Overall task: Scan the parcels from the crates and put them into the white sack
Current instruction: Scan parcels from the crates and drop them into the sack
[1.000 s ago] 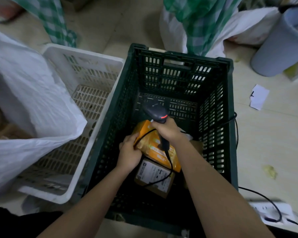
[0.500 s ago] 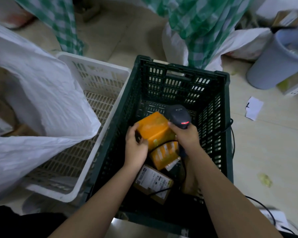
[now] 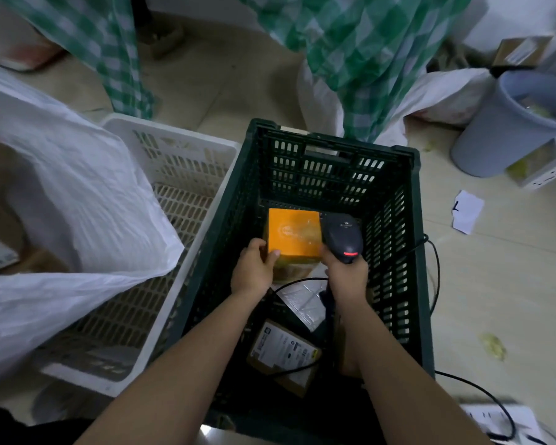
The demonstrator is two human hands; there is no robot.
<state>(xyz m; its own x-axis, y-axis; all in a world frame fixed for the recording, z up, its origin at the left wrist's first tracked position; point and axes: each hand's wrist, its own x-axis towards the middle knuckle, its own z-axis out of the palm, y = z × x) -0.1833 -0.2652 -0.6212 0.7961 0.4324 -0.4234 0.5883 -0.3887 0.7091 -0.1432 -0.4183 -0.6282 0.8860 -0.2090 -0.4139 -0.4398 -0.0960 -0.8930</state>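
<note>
- my left hand (image 3: 252,273) grips the orange parcel (image 3: 294,232) by its near left corner, thumb on the top face, holding it up inside the dark green crate (image 3: 411,245).
- my right hand (image 3: 347,277) is wrapped round the handle of the black scanner (image 3: 342,236), whose head sits just beside the parcel's right edge with a red light showing on its back.
- i judge this to be the scan step for this parcel: it is lifted and the scanner is right next to it, but i see no label on the face turned to me, so i cannot tell whether the code has been read.
- lower in the crate lie a brown parcel (image 3: 283,348) with a printed label and a pale bubble-wrap packet (image 3: 305,300); the scanner cable (image 3: 302,279) loops across them.
- the white sack (image 3: 87,200) stands open to the left, its mouth draped over the white crate (image 3: 187,162) next to the green one.
- next move, as i read it: turn the orange parcel until its label faces the scanner, then carry it up over the crate wall and leftward into the sack.
- the cable could snag on the parcels below as i lift.
</note>
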